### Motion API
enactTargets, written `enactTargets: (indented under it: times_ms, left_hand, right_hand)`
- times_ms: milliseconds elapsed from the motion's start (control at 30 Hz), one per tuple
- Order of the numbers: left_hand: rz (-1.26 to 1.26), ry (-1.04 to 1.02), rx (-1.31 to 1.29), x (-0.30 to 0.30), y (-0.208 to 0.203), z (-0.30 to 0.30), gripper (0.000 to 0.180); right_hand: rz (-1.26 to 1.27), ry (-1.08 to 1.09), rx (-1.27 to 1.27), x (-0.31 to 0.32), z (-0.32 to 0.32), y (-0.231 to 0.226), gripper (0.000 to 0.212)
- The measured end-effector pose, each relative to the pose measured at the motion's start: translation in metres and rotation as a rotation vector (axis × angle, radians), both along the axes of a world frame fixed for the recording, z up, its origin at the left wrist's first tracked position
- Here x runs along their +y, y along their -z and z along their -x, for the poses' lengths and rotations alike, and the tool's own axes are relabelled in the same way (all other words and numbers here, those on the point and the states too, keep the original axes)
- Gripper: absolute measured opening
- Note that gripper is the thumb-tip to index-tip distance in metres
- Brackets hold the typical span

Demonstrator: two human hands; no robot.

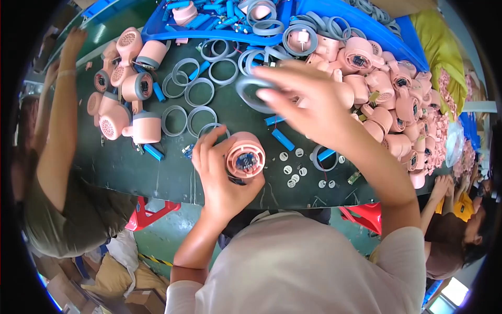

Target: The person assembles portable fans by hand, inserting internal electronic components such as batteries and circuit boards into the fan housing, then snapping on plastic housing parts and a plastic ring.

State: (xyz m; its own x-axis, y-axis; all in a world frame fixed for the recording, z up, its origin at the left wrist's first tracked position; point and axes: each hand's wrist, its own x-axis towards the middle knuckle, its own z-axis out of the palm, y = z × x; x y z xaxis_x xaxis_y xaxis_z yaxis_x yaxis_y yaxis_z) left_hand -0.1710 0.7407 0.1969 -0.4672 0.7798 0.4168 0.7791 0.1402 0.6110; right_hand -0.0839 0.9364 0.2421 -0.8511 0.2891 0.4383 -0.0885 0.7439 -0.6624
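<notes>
My left hand [219, 183] is wrapped round a pink cylindrical plastic housing [244, 140], tilted so that its open end faces up. Inside that end sits a blue circuit board [248, 161]. Above and to the right, my right hand [311, 102], slightly blurred, pinches a grey ring [241, 93] between thumb and fingers. The ring is held clear of the housing. Several loose grey rings [200, 92] lie on the dark table beyond my left hand. A blue cylindrical battery [283, 139] rests to the right of the housing.
Pink housings with grey rings [146, 128] stand at the left; a large heap of pink housings [384, 86] covers the right. Blue bins [219, 36] line the back. Small white discs [287, 170] lie near the front edge. Other people's arms [63, 115] are at both sides.
</notes>
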Motion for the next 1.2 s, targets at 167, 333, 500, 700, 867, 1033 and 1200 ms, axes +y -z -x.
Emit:
enactTargets:
  times_ms: [167, 333, 500, 700, 867, 1033, 1200]
  left_hand:
    - [-0.322, 0.378, -0.87, 0.019, -0.008, -0.019, 0.071]
    - [-0.23, 0.447, -1.329, 0.012, -0.018, -0.023, 0.099]
    - [-0.293, 0.418, -1.367, 0.005, -0.016, -0.027, 0.101]
    - [-0.285, 0.392, -1.323, 0.003, -0.016, -0.026, 0.102]
    - [-0.339, 0.359, -1.344, 0.002, -0.015, -0.025, 0.099]
    - [-0.305, 0.363, -1.244, -0.02, -0.012, -0.019, 0.083]
    - [-0.208, 0.357, -0.881, -0.034, -0.012, -0.016, 0.063]
  right_hand:
    - [0.35, 0.139, 0.153, -0.06, -0.052, 0.005, 0.027]
    - [0.085, 0.177, 0.352, -0.061, -0.054, 0.013, 0.026]
    - [0.022, 0.081, 0.47, -0.057, -0.048, 0.011, 0.03]
    - [0.011, 0.081, 0.487, -0.059, -0.044, 0.01, 0.029]
    - [0.031, 0.152, 0.514, -0.066, -0.038, 0.014, 0.026]
    - [-0.276, 0.258, 0.288, -0.067, -0.036, 0.012, 0.022]
    - [0.481, -0.018, -0.206, -0.089, -0.02, 0.007, 0.04]
